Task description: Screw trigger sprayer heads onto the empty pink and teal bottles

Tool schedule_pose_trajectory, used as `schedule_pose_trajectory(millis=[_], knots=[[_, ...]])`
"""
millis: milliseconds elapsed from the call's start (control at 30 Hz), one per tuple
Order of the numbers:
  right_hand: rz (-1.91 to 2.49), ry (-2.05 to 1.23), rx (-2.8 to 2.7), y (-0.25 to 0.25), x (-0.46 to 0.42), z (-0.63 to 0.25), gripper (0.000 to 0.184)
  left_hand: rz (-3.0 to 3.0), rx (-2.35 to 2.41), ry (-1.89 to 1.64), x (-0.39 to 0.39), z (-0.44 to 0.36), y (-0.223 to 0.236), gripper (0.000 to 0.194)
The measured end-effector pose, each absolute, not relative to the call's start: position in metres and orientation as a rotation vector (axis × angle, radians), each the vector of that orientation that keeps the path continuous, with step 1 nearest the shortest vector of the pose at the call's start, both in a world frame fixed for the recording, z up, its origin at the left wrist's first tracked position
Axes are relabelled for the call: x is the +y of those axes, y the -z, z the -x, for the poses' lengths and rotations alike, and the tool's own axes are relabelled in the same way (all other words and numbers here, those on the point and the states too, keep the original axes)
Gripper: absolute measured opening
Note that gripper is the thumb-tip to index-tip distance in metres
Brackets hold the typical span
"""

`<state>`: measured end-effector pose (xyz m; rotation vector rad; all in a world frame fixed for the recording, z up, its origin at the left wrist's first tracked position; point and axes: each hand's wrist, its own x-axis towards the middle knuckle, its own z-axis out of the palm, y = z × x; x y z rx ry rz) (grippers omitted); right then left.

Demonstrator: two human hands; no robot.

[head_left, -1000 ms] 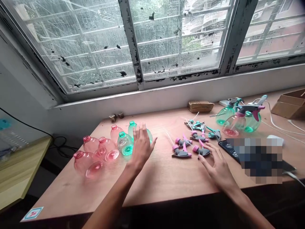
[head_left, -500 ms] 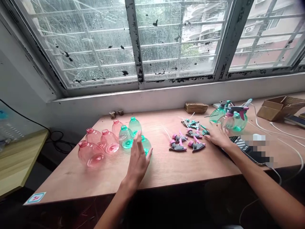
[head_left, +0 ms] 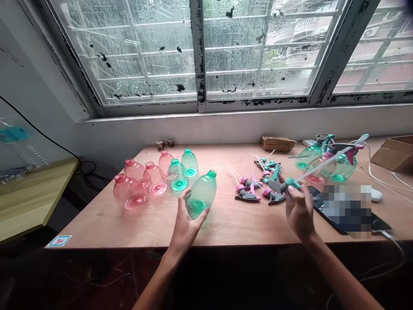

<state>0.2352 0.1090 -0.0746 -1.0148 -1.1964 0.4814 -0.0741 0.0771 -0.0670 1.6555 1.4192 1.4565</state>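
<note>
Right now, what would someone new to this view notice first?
Probably the green bottle tilted in the left hand, front and centre, and the green-and-grey spray head in the right hand, its long pale tube slanting up to the right. Next, four red bottles clustered on the table's left. Behind it all, a window flecked with dark marks spans the top.

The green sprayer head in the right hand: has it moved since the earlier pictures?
Yes, upward: the sprayer head lay on the table and is now held above it in the right hand.
</note>
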Motion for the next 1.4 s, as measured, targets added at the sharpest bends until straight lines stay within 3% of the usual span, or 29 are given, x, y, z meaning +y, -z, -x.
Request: schedule_pose_trajectory(millis=[167,333,500,700,1167,1400], knots=[[0.914,-0.741,-1.142,0.095,0.080,-0.216,0.017,-1.392,1.112,-1.690,0.062,0.078,0.057,0.071],[0.923,-0.832,-1.280,0.093,0.077,-0.223,0.026,-1.057,0.955,-1.674,0.068,0.081,0.056,0.046],[0.890,-1.100,-1.185,0.090,0.076,-0.227,0.025,-0.850,0.890,-1.686,0.071,0.082,0.050,0.050],[1.011,-1.400,-1.417,0.082,0.062,-0.229,0.043,-0.825,0.915,-1.683,0.071,0.080,0.051,0.051],[1.060,-1.533,-1.642,0.071,0.062,-0.230,0.043,-1.071,0.872,-1.594,0.069,0.076,0.053,0.048],[0.734,-1.537,-1.424,0.067,0.067,-0.216,0.041,-1.104,0.842,-1.447,0.075,0.073,0.049,0.051]])
